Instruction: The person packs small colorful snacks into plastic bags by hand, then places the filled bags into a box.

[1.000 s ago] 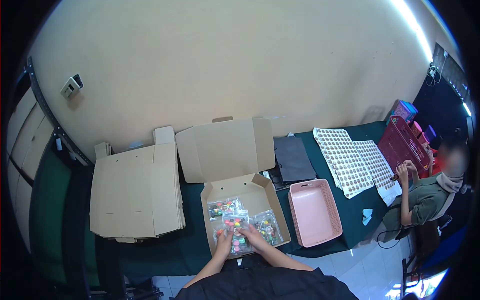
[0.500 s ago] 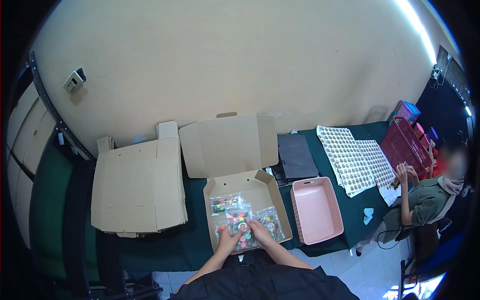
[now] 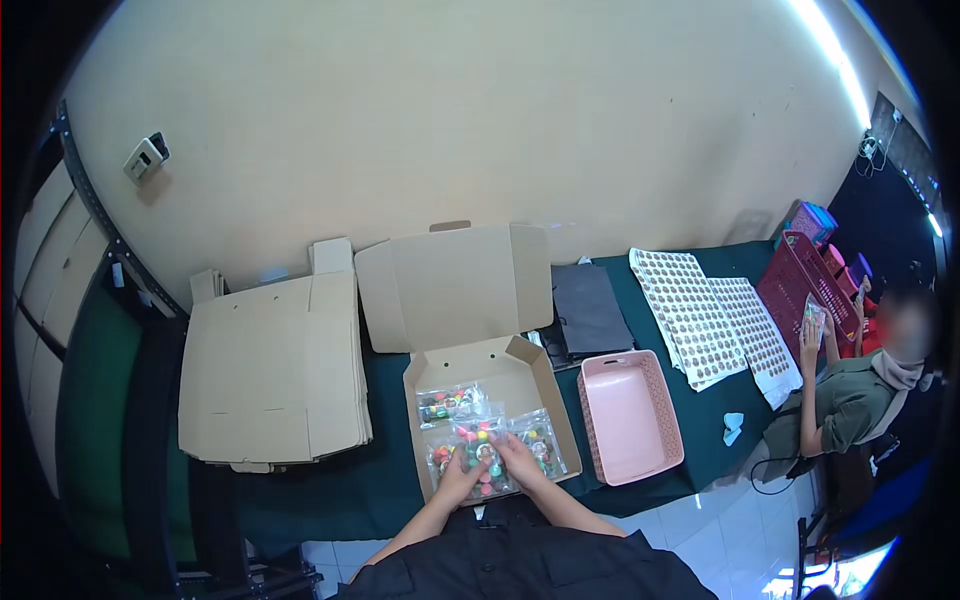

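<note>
My left hand (image 3: 459,481) and my right hand (image 3: 519,463) close around the sides of a clear plastic bag of colourful round pieces (image 3: 487,488). A round sticker shows on the bag between my thumbs. It is held over the front part of an open cardboard box (image 3: 493,362), whose lid (image 3: 455,285) stands raised at the back. Inside the box, one similar bag (image 3: 452,402) lies at the back left and another bag (image 3: 541,440) at the right. A third bag (image 3: 439,458) is partly covered by my left hand.
Flattened cardboard boxes (image 3: 270,375) are stacked at left. Right of the box stand a pink basket (image 3: 632,420), black folders (image 3: 590,310) and sticker sheets (image 3: 690,320). A maroon crate (image 3: 800,285) sits farther right. Beside it a co-worker (image 3: 850,400) holds a small clear packet (image 3: 814,318).
My hands keep their grip on the bag with little movement. The co-worker's hands have risen slightly, and a clear packet now shows in them. The whole view has shifted slightly.
</note>
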Available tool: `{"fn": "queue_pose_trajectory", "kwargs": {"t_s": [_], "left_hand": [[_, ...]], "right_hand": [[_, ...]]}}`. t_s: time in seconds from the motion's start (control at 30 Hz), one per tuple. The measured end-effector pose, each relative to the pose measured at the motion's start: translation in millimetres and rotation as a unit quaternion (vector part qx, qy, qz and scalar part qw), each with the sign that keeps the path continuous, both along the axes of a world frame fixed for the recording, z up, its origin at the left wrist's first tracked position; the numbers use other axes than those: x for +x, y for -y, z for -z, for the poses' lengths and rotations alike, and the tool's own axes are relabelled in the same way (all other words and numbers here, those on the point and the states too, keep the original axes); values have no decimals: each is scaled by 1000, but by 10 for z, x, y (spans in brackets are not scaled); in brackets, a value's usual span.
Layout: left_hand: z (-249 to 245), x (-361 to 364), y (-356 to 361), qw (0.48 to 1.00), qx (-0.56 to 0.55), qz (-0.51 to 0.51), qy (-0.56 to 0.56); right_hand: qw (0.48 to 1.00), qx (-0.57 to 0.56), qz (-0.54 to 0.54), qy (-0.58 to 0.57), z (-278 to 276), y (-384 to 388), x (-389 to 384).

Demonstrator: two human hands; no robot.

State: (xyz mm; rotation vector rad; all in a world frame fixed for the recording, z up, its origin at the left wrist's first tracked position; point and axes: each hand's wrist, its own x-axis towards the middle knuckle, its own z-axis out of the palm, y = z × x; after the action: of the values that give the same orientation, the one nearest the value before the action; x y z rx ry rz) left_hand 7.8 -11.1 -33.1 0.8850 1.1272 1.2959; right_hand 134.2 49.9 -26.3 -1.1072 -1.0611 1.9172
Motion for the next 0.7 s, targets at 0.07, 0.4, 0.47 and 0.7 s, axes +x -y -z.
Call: {"fn": "queue_pose_trajectory", "kwargs": {"t_s": [0.07,0.4,0.47,0.7], "left_hand": [[-51,-13,-50,995,-88,-50,1],[-30,-31,-43,989,-52,-135,42],[-61,-11,-57,993,-48,-104,33],[18,2,20,991,-17,40,-125]], "right_hand": [[1000,2,-22,-20,-10,3,-17],[999,-8,-37,-17,87,-7,-20],[999,25,-46,6,-1,8,-39],[995,-34,86,-24,7,-129,38]]}}
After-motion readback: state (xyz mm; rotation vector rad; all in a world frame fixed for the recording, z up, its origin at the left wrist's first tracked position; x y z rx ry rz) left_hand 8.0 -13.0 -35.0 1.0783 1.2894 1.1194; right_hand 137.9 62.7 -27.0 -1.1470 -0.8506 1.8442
